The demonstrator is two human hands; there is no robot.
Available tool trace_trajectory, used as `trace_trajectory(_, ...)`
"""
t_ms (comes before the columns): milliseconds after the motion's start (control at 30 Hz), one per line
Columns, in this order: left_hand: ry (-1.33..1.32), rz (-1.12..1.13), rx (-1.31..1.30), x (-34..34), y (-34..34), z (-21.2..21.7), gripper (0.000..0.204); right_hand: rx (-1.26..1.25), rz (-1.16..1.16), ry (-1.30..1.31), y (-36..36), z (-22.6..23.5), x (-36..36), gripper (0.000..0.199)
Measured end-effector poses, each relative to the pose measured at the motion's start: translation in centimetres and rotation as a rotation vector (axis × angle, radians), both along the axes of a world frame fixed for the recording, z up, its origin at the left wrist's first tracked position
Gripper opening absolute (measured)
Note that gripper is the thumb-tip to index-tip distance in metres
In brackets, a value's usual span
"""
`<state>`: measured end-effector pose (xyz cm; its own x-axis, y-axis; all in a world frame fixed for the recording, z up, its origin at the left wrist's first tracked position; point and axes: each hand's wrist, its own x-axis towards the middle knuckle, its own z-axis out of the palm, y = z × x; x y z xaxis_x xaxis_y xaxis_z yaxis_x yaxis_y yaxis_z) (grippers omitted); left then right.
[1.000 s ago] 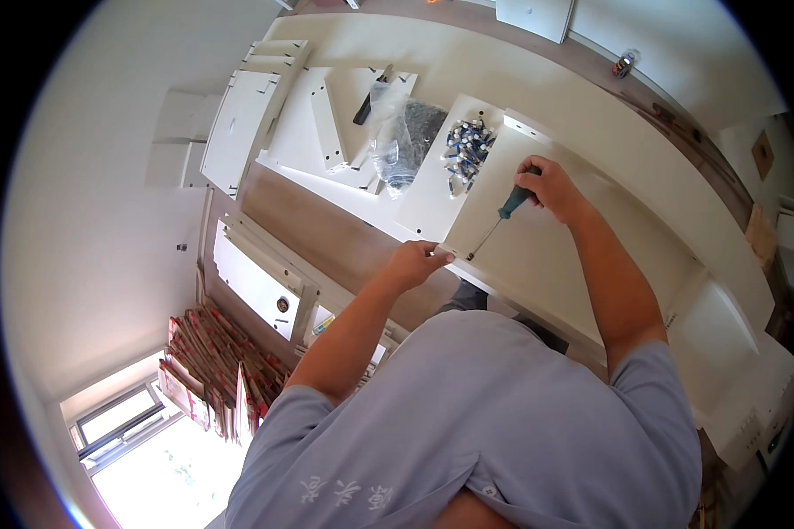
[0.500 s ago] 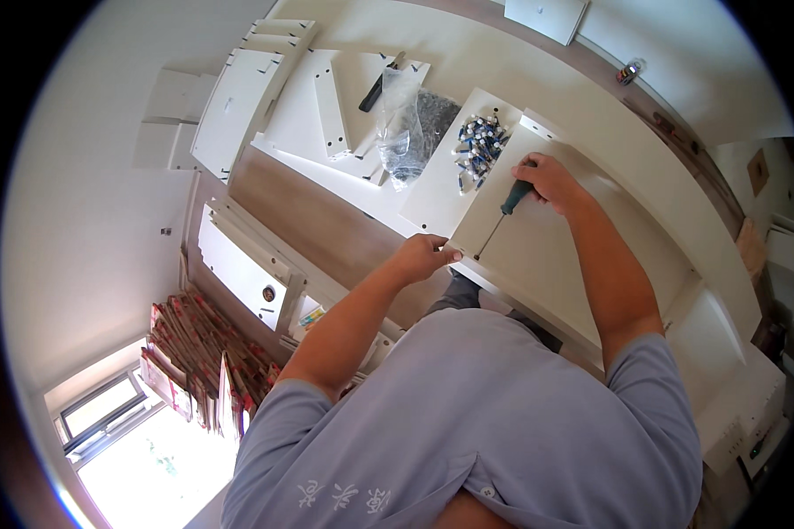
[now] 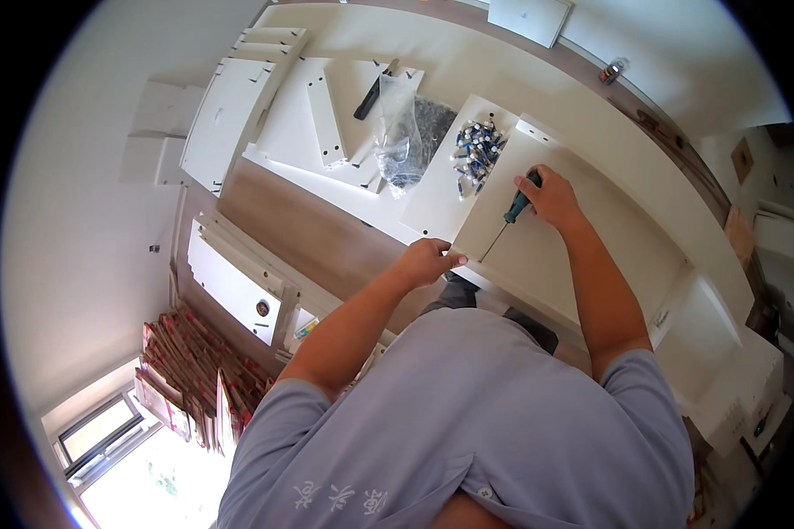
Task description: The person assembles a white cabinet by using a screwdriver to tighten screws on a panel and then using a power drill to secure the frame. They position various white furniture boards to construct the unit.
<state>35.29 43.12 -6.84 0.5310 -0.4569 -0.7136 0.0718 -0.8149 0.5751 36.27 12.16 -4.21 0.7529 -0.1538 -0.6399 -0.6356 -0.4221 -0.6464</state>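
My right hand (image 3: 552,197) is closed round the dark green handle of a screwdriver (image 3: 519,204). Its thin shaft slants down to the near left corner of a white panel assembly (image 3: 582,242) with raised edges. What the tip touches is too small to make out. At that same corner my left hand (image 3: 427,264) grips the near edge, thumb on top and the other fingers partly hidden. Just beyond the left edge, a pile of blue and white fittings (image 3: 478,152) lies on a white board (image 3: 432,207).
Left of the fittings lies a clear plastic bag (image 3: 401,145) of dark small parts, with a black-handled tool (image 3: 375,95) behind it. White boards (image 3: 225,119) with upright pins are stacked at far left. Flattened cardboard (image 3: 198,370) leans near the window.
My right hand and the screwdriver handle have shifted slightly nearer and to the right, and the tip stays near the same corner. The whole view has moved a little. My left hand keeps its hold.
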Motion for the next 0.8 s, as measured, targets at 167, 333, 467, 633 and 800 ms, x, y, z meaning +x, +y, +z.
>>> trace_trajectory(167,-0.012,-0.017,-0.033,0.1,-0.1,-0.3,0.066,0.636,-0.445,-0.349,0.5,-7.0,-2.1,0.038)
trace_trajectory(333,-0.056,-0.069,-0.005,-0.2,0.5,-2.1,0.062,0.338,-0.468,-0.246,1.6,-5.2,-1.9,0.04)
trace_trajectory(467,0.005,-0.081,0.021,0.1,0.2,-1.7,0.067,0.054,-0.409,-0.167,1.7,-5.8,-1.4,0.043)
trace_trajectory(633,-0.093,-0.081,-0.003,-0.3,0.5,-2.9,0.074,-0.172,-0.328,-0.092,3.5,-3.8,0.6,0.046)
trace_trajectory(800,-0.047,-0.042,-0.044,0.0,0.5,-2.0,0.076,-0.396,-0.2,0.074,4.1,-3.2,2.1,0.047)
